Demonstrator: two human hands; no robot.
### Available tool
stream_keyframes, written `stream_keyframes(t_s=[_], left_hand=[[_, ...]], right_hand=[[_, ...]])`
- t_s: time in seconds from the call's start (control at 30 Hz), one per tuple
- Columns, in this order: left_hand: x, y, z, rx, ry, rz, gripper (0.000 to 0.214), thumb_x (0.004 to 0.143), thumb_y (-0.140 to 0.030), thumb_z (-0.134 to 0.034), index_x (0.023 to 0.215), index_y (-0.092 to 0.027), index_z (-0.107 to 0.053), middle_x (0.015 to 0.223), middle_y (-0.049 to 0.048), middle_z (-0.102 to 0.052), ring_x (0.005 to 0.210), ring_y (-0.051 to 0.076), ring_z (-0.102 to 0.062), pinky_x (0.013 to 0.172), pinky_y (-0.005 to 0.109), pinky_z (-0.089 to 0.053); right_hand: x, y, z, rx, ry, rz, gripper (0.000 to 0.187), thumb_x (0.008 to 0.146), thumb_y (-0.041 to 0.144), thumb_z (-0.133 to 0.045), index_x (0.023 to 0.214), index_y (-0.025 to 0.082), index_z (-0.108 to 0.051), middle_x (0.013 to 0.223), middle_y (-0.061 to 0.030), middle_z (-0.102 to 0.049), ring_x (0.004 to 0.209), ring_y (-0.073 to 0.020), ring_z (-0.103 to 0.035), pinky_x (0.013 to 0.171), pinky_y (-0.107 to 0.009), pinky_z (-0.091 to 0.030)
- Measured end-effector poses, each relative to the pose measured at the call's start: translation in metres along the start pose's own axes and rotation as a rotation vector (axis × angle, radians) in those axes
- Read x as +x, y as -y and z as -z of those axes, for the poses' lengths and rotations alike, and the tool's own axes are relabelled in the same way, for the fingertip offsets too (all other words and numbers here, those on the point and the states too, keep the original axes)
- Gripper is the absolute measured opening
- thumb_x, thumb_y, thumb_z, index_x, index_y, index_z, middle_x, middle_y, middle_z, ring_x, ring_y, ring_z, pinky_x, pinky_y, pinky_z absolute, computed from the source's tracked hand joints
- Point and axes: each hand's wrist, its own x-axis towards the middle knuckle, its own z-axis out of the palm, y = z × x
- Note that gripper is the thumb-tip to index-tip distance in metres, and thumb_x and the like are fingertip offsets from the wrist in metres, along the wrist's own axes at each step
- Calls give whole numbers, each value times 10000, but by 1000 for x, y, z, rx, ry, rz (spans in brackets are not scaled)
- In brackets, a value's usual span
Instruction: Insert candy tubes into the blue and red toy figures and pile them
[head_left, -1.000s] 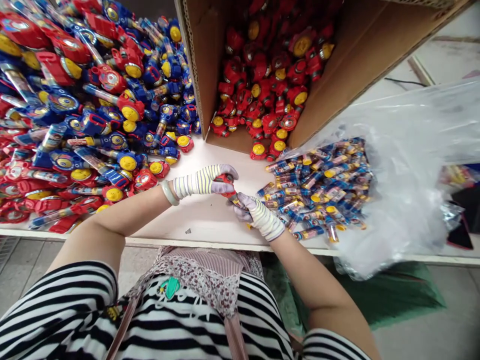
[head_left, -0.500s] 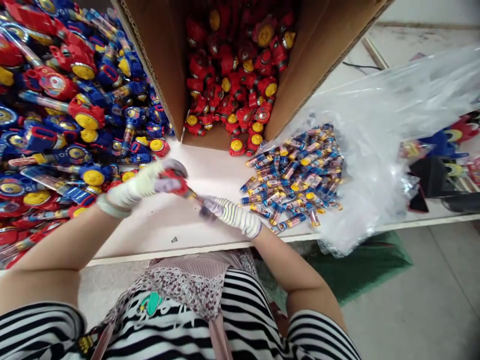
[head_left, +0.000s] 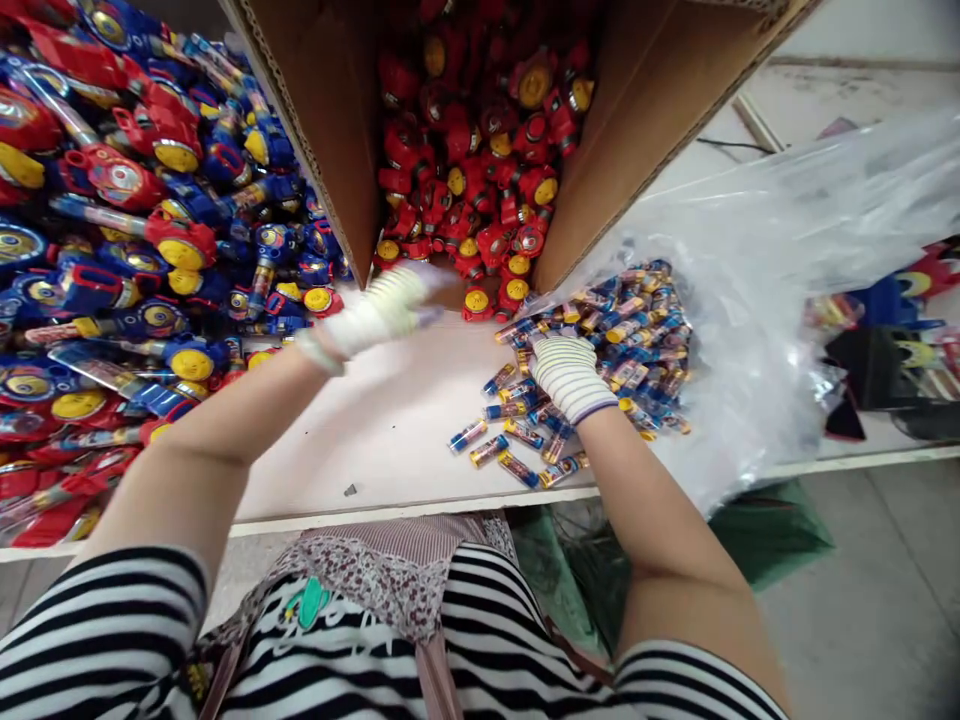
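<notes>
Left hand (head_left: 384, 312): gloved and blurred, raised above the near corner of the cardboard carton (head_left: 645, 130), fingers stretched out toward the red toys (head_left: 480, 170); it looks open, but the blur hides whether it has hold of anything.
Right hand (head_left: 568, 376): gloved, pressed down on the near edge of the foil-wrapped tubes (head_left: 607, 335), fingers curled over toward the far side; I cannot tell whether it grips any.
Tubes: a heap lies on a clear plastic bag (head_left: 757, 260) just under and beyond the right hand; loose tubes (head_left: 499, 450) are scattered on the white table (head_left: 360, 440), near and left of that hand.
Left of the hands: a heap of blue-and-red toys (head_left: 142, 250) spreads up to the carton's left wall, just beside the left wrist.
Room: white tabletop lies between the hands and toward the near edge.
Arms: both reach forward from the near edge, left angled right, right angled slightly left, well apart.
</notes>
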Motion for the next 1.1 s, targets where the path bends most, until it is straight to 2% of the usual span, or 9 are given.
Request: stream_keyframes(t_s=[0.13,0.27,0.33,0.47,0.6,0.73,0.87,1.0,1.1], left_hand=[[61,-16,-61,206,272,193,760,806,-176,-744,1522,-230,-494,1633,141,-340,1506,425,-280,1187,602,-353],[58,-10,-87,-30,136,293,563,751,-226,-789,1288,-142,-640,1423,174,-529,1393,381,-410,1152,521,-400],[29,-3,-83,-351,-44,339,446,717,-247,-793,1126,-131,-657,1251,159,-613,1268,340,-525,1121,492,-432],[-38,-4,-61,-959,-390,445,328,918,-497,-570,1037,-192,-590,1079,98,-658,1010,226,-658,951,406,-547],[-71,-25,-47,-1390,-504,526,393,883,-558,-665,1035,-197,-637,995,64,-675,879,181,-670,788,318,-568],[-76,-40,-45,-1528,-512,521,421,846,-475,-766,1128,-187,-643,958,31,-672,782,135,-655,684,255,-532],[-78,-50,-47,-1489,-600,512,417,869,-514,-740,1091,-173,-648,919,22,-681,796,134,-658,772,267,-548],[-79,-61,-47,-1392,-632,503,432,860,-516,-754,1094,-165,-662,890,34,-689,753,143,-653,710,264,-546],[-80,-64,-42,-1390,-547,510,463,837,-560,-747,1050,-155,-676,857,44,-687,707,148,-640,673,271,-541]], right_hand=[[3,1,2,-22,41,10,422,947,246,-545,1339,132,-652,1365,-188,-649,1333,-333,-533,1107,-482,-423],[-5,-7,-12,148,2,-12,467,942,257,-538,1386,146,-631,1416,-213,-580,1254,-344,-596,1059,-485,-477],[-11,-10,-22,363,-124,48,454,946,255,-521,1370,139,-636,1400,-214,-578,1221,-329,-618,1070,-488,-480],[-22,6,-39,846,-422,369,413,977,361,-500,1316,169,-639,1307,-162,-652,1251,-298,-599,1124,-490,-455],[-31,48,-41,1054,-410,510,415,961,421,-543,1283,176,-635,1237,-154,-685,1143,-289,-658,1027,-489,-527],[-43,74,-36,1013,-442,484,395,968,442,-541,1249,185,-643,1194,-145,-705,1096,-289,-676,997,-476,-543],[-51,73,-29,876,-447,469,433,990,466,-495,1254,159,-648,1183,-167,-709,1088,-302,-676,987,-462,-545],[-61,74,-23,708,-364,445,456,997,461,-466,1265,143,-653,1198,-196,-711,1084,-327,-677,974,-463,-530],[-71,82,-24,898,-260,437,470,987,539,-460,1156,162,-684,1013,-154,-731,894,-277,-684,823,-392,-549]])
